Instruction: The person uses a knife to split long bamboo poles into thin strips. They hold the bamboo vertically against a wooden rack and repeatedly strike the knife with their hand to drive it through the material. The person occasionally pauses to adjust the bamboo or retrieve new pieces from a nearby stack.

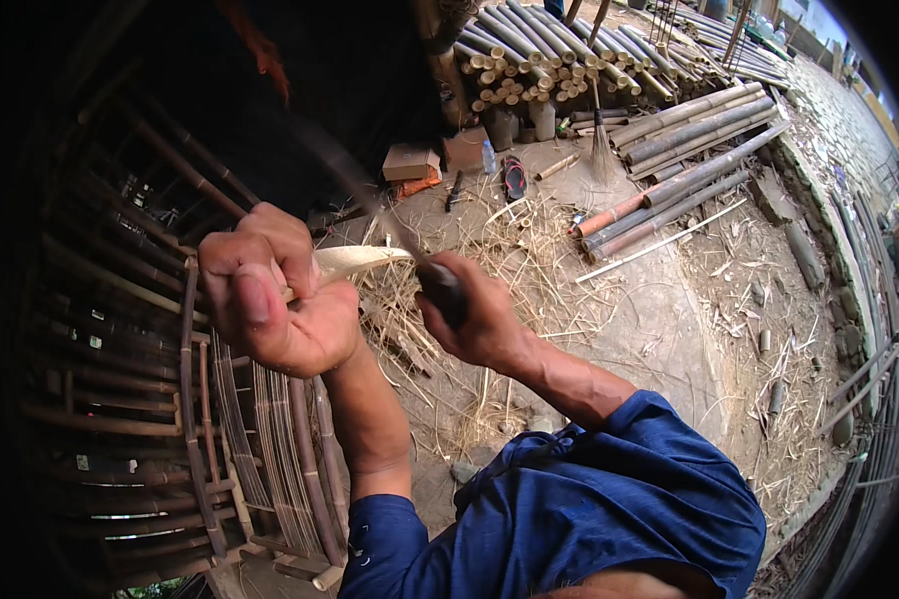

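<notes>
My left hand (275,290) is raised close to the camera, its fingers closed round a pale split bamboo strip (355,257). The strip runs rightward from between the fingers and bends toward my other hand. In my right hand (489,309) is the dark handle of a knife (355,180); the fingers wrap round it. The blade slants up and to the left, smeared by motion. Around the handle's front end the strip and blade meet or overlap; whether they touch I cannot tell.
Bamboo shavings (489,260) litter the ground. Stacked bamboo poles (539,50) and more loose poles (659,200) lie at the far right. A broom (599,145), a cardboard box (411,162), a sandal (513,178) and a plastic bottle (488,157) stand ahead. A bamboo rack (185,399) borders the left.
</notes>
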Tool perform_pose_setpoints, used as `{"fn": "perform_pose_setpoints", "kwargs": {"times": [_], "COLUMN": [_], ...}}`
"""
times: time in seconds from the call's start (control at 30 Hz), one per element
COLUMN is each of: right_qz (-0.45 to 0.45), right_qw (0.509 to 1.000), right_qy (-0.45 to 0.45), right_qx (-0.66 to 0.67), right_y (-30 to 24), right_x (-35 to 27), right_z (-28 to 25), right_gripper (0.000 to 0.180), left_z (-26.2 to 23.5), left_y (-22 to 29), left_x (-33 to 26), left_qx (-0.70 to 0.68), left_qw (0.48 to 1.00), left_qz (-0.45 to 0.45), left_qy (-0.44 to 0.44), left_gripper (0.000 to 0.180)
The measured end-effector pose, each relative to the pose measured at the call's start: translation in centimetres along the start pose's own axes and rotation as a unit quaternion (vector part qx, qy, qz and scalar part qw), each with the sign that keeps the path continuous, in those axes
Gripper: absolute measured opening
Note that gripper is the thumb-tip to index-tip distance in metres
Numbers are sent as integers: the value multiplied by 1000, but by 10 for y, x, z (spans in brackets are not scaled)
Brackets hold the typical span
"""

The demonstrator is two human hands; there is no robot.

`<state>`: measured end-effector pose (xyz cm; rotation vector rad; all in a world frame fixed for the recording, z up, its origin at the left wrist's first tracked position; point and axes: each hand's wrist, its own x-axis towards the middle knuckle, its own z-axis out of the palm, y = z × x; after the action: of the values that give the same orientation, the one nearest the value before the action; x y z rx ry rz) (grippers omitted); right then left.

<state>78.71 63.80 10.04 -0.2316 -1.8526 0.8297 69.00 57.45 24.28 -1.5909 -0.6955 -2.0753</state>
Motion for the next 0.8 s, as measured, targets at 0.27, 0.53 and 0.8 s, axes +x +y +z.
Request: {"fn": "perform_pose_setpoints", "kwargs": {"times": [0.27,0.53,0.8], "right_qz": [149,171,55], "right_qw": [974,923,984], "right_qy": [-169,-302,-169], "right_qx": [24,-168,-19], "right_y": [0,138,98], "right_x": [-33,-126,-139], "right_z": [-14,38,63], "right_gripper": [30,22,23], "left_z": [-11,17,14], "left_y": [-14,14,55], "left_x": [-42,-22,-32], "left_qx": [-140,3,97], "left_qw": [989,1000,995], "left_qz": [-32,-12,-17], "left_qy": [17,29,24], "left_gripper": [30,27,27]}}
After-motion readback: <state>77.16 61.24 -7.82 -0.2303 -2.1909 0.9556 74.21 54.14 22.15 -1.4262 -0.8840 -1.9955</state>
